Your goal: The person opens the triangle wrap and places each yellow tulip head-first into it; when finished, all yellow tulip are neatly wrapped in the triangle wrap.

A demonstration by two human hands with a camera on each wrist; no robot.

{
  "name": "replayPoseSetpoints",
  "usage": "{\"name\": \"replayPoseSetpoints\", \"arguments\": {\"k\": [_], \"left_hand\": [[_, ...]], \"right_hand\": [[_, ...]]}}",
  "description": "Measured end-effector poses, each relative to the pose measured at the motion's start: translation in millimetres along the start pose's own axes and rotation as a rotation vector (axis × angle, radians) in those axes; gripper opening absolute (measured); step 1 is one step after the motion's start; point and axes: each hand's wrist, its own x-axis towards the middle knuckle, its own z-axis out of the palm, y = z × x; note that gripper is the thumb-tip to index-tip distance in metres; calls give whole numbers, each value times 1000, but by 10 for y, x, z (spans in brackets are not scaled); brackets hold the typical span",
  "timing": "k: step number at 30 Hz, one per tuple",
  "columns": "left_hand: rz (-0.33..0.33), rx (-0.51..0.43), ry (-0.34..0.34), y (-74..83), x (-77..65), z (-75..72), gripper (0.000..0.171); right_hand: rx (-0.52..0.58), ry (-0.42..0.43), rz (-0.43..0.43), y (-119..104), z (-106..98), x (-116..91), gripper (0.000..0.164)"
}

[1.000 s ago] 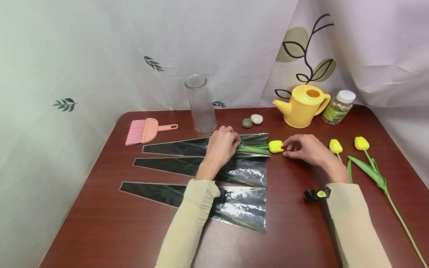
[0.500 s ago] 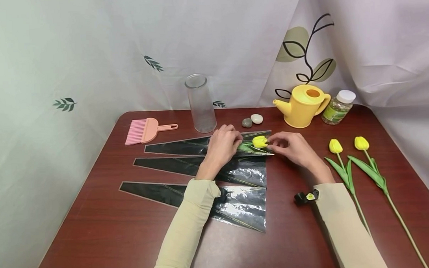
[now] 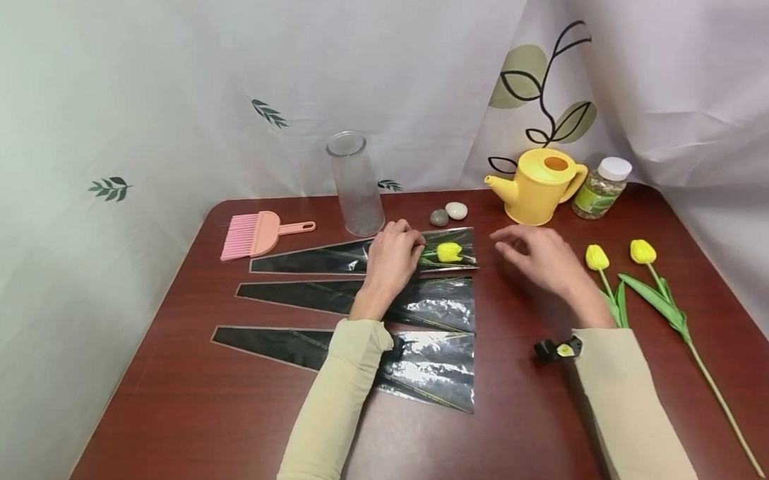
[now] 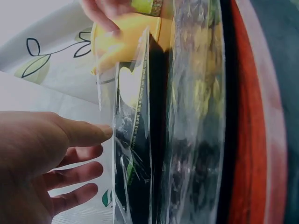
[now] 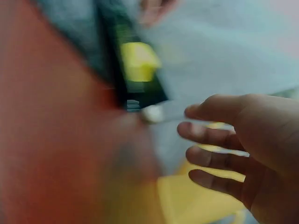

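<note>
Tulip, yellow with green leaves (image 3: 449,252), is enclosed in the farthest black-and-clear plastic sleeve (image 3: 321,260) on the red-brown table (image 3: 517,405) | sleeve is touched by the left hand (image 3: 391,261), though whether it is pinched cannot be told | right hand (image 3: 540,258), fingers relaxed, is seen just beyond its mouth.
</note>
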Motion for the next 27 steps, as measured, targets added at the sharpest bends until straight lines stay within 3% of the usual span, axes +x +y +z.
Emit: {"name": "replayPoseSetpoints", "arguments": {"k": [5,8,11,14,17,19,22,27], "left_hand": [[7,-9,6,25,19,-30,11],[28,-29,-15,80,20,-95,12],[74,-68,-101,161,-34,-171,11],[137,-112,-233,240,-152,-213,11],[206,-124,-345,296,-296,-194,14],[236,-115,-379,326,-381,-166,18],[255,-103,-366,364,-466,-117,23],[263,-101,-307,381,-520,-62,18]], "right_hand": [[-100,118,80,-54,-398,-336,22],[-187,125,164,6,-571,-679,21],[-248,82,292,104,-677,-1065,21],[-270,12,436,177,-714,-1411,29],[-262,-59,556,211,-724,-1664,44],[-253,-87,602,226,-733,-1781,50],[-234,-113,636,249,-742,-1894,51],[-196,-159,644,278,-725,-1952,37]]}}
